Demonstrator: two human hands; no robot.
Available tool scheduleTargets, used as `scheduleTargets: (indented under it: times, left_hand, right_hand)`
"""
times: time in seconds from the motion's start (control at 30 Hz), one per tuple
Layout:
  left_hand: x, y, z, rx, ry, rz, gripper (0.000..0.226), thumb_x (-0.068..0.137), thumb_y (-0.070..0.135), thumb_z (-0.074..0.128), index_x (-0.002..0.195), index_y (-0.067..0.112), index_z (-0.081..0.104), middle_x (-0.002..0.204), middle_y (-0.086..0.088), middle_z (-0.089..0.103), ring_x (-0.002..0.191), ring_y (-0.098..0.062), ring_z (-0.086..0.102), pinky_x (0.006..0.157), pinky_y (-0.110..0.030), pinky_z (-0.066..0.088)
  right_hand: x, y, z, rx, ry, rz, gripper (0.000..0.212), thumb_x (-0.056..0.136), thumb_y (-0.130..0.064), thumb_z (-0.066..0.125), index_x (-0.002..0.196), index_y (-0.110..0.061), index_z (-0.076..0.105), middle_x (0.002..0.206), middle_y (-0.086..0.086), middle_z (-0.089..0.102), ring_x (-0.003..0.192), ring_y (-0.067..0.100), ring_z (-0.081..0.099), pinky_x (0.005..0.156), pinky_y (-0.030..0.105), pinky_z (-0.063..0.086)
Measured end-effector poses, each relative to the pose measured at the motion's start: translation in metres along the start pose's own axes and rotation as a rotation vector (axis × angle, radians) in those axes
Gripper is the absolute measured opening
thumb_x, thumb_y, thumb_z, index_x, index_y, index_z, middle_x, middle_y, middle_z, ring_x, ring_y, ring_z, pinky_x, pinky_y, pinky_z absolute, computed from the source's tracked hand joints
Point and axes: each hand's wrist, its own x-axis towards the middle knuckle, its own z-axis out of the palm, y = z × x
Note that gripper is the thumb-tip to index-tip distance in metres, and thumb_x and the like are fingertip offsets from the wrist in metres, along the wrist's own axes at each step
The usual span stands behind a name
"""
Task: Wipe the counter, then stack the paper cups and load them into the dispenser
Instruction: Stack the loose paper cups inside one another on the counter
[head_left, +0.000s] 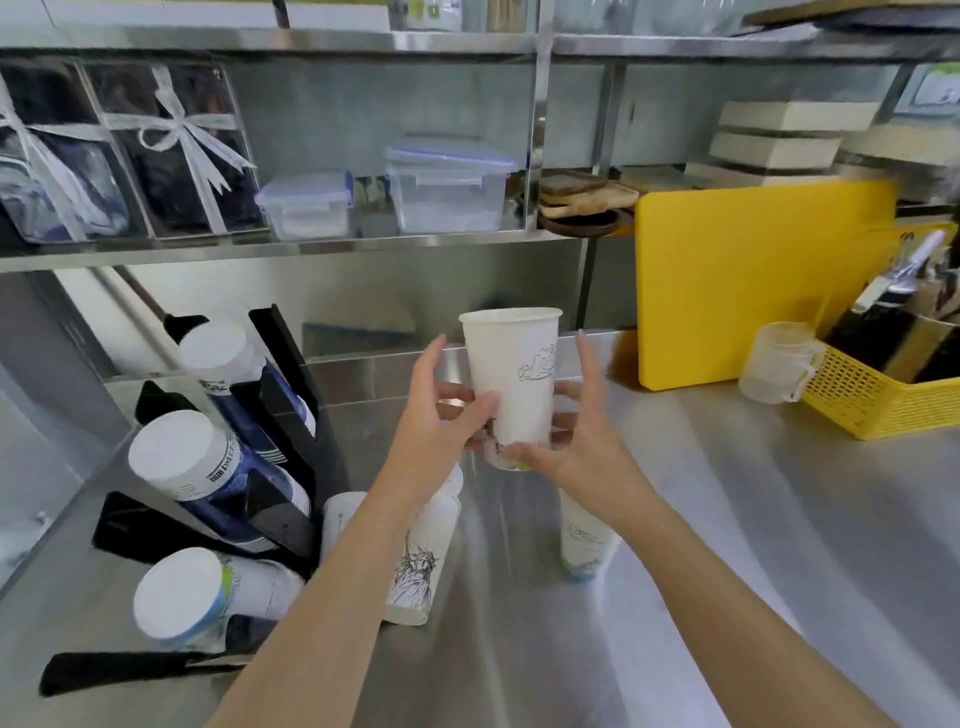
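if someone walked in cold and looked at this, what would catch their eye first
Probably the white paper cup held upright above the steel counter at center, gripped by the left hand and right hand. Next, the bright yellow cutting board leaning at the right, and the black cup dispenser at the left.

I'm in a café kitchen: steel desk (675, 519) under me, steel shelf (311, 247) at twelve o'clock, cup dispenser (218, 467) at nine, yellow board (753, 280) and basket (878, 400) at two.
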Motion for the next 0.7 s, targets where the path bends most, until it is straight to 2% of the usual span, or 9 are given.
scheduleTargets:
  times: [0.07, 0.13, 0.2, 0.27, 0.37, 0.4, 0.47, 0.6, 0.7]
  left_hand:
    - [0.005, 0.013, 0.006, 0.108, -0.111, 0.085, 0.083, 0.079, 0.024, 0.07, 0.131, 0.057, 0.014, 0.103, -0.006, 0.059, 0.09, -0.02, 0.063, 0.074, -0.034, 0.057]
    - [0.009, 0.023, 0.017, 0.179, -0.173, 0.162, 0.086, 0.079, 0.027, 0.069, 0.123, 0.067, 0.007, 0.106, -0.003, 0.061, 0.096, -0.013, 0.062, 0.078, -0.023, 0.05]
    - [0.011, 0.029, 0.031, 0.212, -0.225, 0.21, 0.088, 0.079, 0.028, 0.069, 0.118, 0.071, 0.003, 0.105, 0.013, 0.058, 0.096, 0.002, 0.059, 0.075, -0.014, 0.046]
    - [0.014, 0.029, 0.043, 0.229, -0.252, 0.238, 0.089, 0.078, 0.026, 0.071, 0.119, 0.072, 0.007, 0.105, 0.024, 0.051, 0.092, 0.01, 0.057, 0.077, -0.015, 0.05]
    - [0.016, 0.022, 0.057, 0.206, -0.27, 0.236, 0.083, 0.076, 0.022, 0.072, 0.128, 0.059, 0.019, 0.112, 0.011, 0.054, 0.098, -0.003, 0.058, 0.088, -0.033, 0.054]
    - [0.016, 0.017, 0.062, 0.206, -0.273, 0.231, 0.081, 0.077, 0.021, 0.072, 0.131, 0.054, 0.021, 0.115, 0.006, 0.054, 0.101, -0.007, 0.058, 0.09, -0.038, 0.053]
    - [0.014, 0.004, 0.072, 0.225, -0.278, 0.204, 0.076, 0.08, 0.021, 0.069, 0.135, 0.045, 0.023, 0.12, 0.004, 0.051, 0.107, -0.012, 0.056, 0.094, -0.042, 0.051]
    - [0.005, -0.038, 0.084, 0.331, -0.31, 0.137, 0.066, 0.084, 0.031, 0.063, 0.139, 0.031, 0.026, 0.137, 0.004, 0.041, 0.125, -0.016, 0.044, 0.103, -0.039, 0.043]
    - [-0.01, -0.077, 0.084, 0.501, -0.355, 0.102, 0.062, 0.085, 0.032, 0.06, 0.14, 0.022, 0.032, 0.145, 0.006, 0.031, 0.135, -0.013, 0.032, 0.106, -0.022, 0.025]
  right_hand:
    - [0.0, -0.011, -0.021, -0.046, 0.003, -0.082, 0.123, 0.067, -0.009, 0.081, 0.122, -0.065, -0.013, 0.115, -0.028, 0.033, 0.093, 0.0, 0.058, 0.067, 0.014, 0.052]
    - [-0.001, -0.013, -0.04, -0.059, -0.003, -0.127, 0.127, 0.066, -0.004, 0.081, 0.115, -0.069, -0.017, 0.124, -0.023, 0.032, 0.085, -0.006, 0.063, 0.063, 0.012, 0.054]
    - [-0.002, -0.012, -0.056, -0.089, -0.018, -0.143, 0.129, 0.066, -0.001, 0.08, 0.113, -0.069, -0.018, 0.132, -0.015, 0.033, 0.082, -0.019, 0.059, 0.063, 0.008, 0.052]
    - [-0.005, -0.009, -0.067, -0.125, -0.022, -0.136, 0.129, 0.066, 0.0, 0.08, 0.115, -0.069, -0.017, 0.136, -0.008, 0.032, 0.085, -0.02, 0.057, 0.066, 0.007, 0.052]
    - [-0.012, 0.0, -0.076, -0.157, 0.043, -0.116, 0.122, 0.065, 0.0, 0.081, 0.114, -0.071, -0.007, 0.132, -0.003, 0.036, 0.096, 0.002, 0.061, 0.069, 0.016, 0.054]
    - [-0.014, 0.005, -0.076, -0.177, 0.072, -0.103, 0.118, 0.066, -0.001, 0.08, 0.112, -0.071, -0.004, 0.132, -0.001, 0.038, 0.103, 0.012, 0.06, 0.074, 0.02, 0.053]
    - [-0.019, 0.02, -0.074, -0.191, 0.091, -0.051, 0.109, 0.071, -0.004, 0.078, 0.113, -0.069, 0.0, 0.137, 0.001, 0.037, 0.117, 0.019, 0.053, 0.086, 0.027, 0.048]
    - [-0.033, 0.06, -0.066, -0.401, 0.017, 0.089, 0.089, 0.082, -0.022, 0.069, 0.141, -0.041, 0.006, 0.148, 0.0, 0.031, 0.12, 0.012, 0.047, 0.091, 0.025, 0.041]
    - [-0.049, 0.091, -0.058, -0.716, -0.152, 0.127, 0.082, 0.084, -0.037, 0.063, 0.145, -0.028, 0.009, 0.146, 0.008, 0.03, 0.123, 0.029, 0.045, 0.102, 0.041, 0.04]
